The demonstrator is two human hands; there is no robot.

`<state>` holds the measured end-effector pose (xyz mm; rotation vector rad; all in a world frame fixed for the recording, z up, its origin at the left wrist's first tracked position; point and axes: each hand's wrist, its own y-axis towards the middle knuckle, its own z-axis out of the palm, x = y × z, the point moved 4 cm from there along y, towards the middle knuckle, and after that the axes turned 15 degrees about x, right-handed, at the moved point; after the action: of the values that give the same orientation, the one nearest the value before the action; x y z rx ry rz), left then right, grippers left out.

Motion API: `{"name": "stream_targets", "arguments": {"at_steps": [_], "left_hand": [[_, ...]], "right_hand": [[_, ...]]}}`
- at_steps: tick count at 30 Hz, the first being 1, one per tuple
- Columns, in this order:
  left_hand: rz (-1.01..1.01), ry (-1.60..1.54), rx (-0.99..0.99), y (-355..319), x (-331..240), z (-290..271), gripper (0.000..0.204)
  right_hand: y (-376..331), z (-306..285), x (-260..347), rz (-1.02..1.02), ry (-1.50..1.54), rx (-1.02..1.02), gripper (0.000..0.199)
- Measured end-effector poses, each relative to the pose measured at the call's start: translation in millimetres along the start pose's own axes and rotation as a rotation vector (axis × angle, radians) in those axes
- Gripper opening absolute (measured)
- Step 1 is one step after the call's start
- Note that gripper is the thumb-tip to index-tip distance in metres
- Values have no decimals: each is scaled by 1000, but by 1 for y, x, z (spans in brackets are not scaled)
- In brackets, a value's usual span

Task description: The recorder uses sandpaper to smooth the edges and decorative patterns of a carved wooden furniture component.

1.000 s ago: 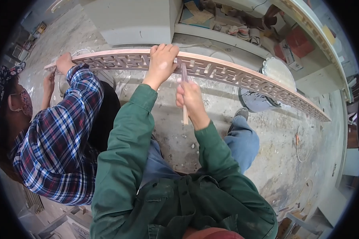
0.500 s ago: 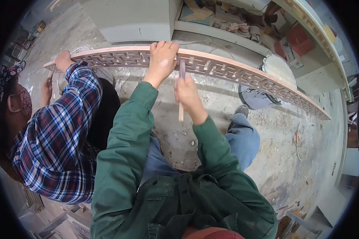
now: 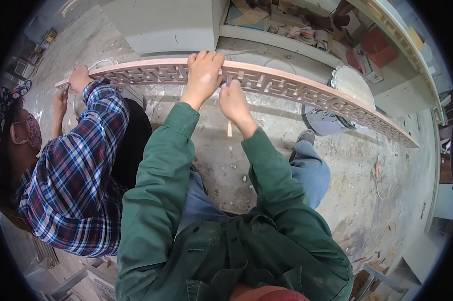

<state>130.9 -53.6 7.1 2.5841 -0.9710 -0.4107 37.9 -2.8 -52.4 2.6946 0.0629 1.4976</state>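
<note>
A long, narrow wooden lattice panel (image 3: 296,94) with cut-out openings stretches across in front of me. My left hand (image 3: 204,76) is closed over its top edge, left of the middle. Just to the right, my right hand (image 3: 235,105) grips a thin, flat wooden stick (image 3: 230,129) with a greyish upper part. The stick's lower end sticks out below my fist, and its upper end reaches into the lattice; the tip is hidden there. At the panel's left end, a co-worker's hand (image 3: 80,79) holds the top edge, while the co-worker's other hand is raised close to the lattice.
The co-worker in a plaid shirt (image 3: 76,170) sits close at my left. A whitish bucket (image 3: 324,123) stands behind the panel at the right. A pale cabinet (image 3: 161,25) and a cluttered shelf (image 3: 291,27) are beyond. A thin cable (image 3: 379,180) lies on the stained floor.
My right hand has moved up toward the panel with the stick, so less of the stick hangs below the fist. My left hand stays on the edge. The co-worker's lower hand has risen slightly.
</note>
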Motion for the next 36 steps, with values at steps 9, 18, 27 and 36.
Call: {"name": "stream_targets", "arguments": {"at_steps": [9, 18, 27, 36], "left_hand": [[2, 20, -11, 3, -8, -1, 43], [-4, 16, 16, 3, -2, 2, 44], [6, -12, 57, 0, 4, 6, 41], [8, -3, 38, 0, 3, 6, 44]], "right_hand": [[15, 21, -56, 237, 150, 159, 26], [-11, 22, -51, 116, -40, 99, 24], [-37, 30, -56, 72, -87, 48, 25], [-17, 25, -55, 60, -59, 77, 23]]}}
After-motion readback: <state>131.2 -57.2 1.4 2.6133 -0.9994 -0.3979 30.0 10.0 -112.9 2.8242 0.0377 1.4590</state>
